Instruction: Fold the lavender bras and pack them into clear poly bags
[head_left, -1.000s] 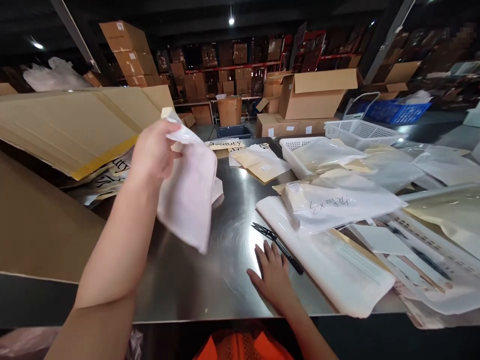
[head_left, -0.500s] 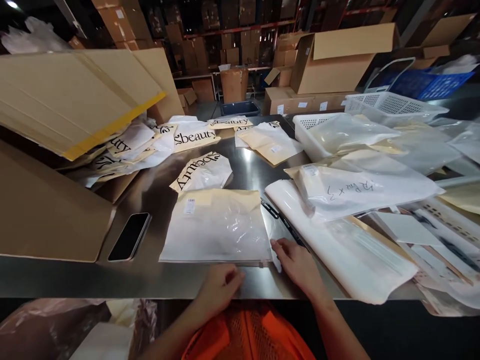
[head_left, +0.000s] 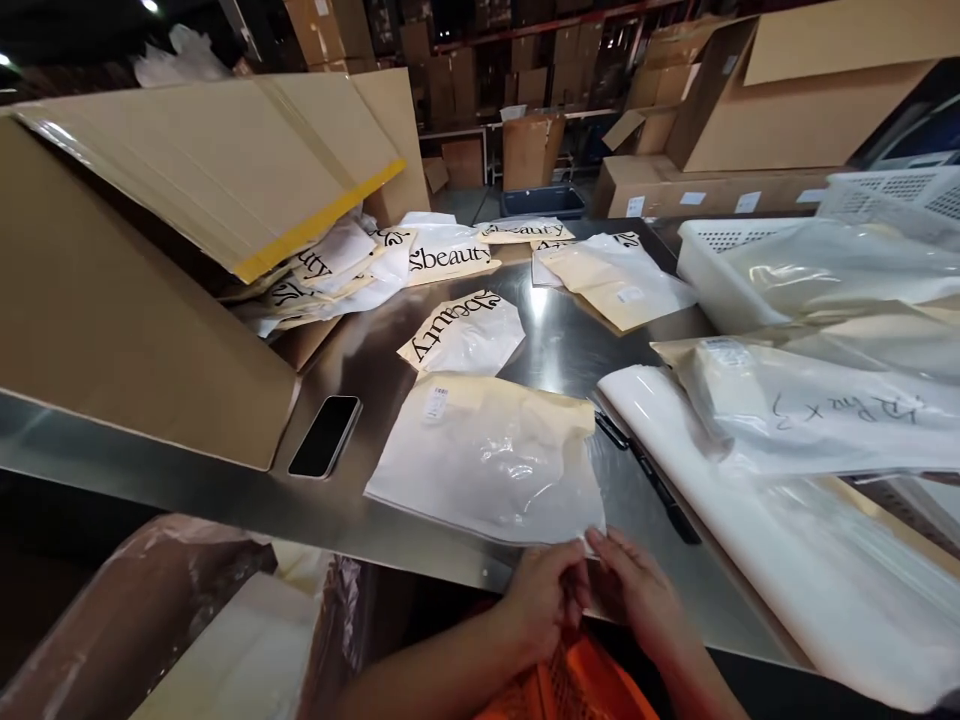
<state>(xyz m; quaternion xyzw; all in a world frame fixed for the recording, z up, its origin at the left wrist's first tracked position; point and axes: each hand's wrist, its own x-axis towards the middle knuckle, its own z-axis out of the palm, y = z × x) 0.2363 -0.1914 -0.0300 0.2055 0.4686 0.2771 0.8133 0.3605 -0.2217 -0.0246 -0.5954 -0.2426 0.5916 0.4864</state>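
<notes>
A translucent zip bag [head_left: 487, 460] with pale contents and a barcode label lies flat before me, near the table's front edge. My left hand [head_left: 551, 595] is closed, thumb and fingers pinching the bag's near right corner. My right hand [head_left: 641, 585] pinches that same corner from the right, its fingertips almost meeting the left ones. Beyond the bag, a smaller packet [head_left: 469, 335] printed with "sbeauty" touches its far edge. To the right lie slim black pen-like tools [head_left: 664, 492].
A phone [head_left: 325, 437] lies left of the bag beside a large open carton [head_left: 150, 300]. More printed packets [head_left: 450, 258] are at the back. At right are a rolled white plastic sheet or bag [head_left: 742, 530], a filled bag with handwriting [head_left: 825, 410] and a white basket [head_left: 720, 280].
Both hands have come together at the bag's near right corner; my right hand was on a thin clear piece beside it. The view has turned left, and the bag's front edge has shifted and wrinkled.
</notes>
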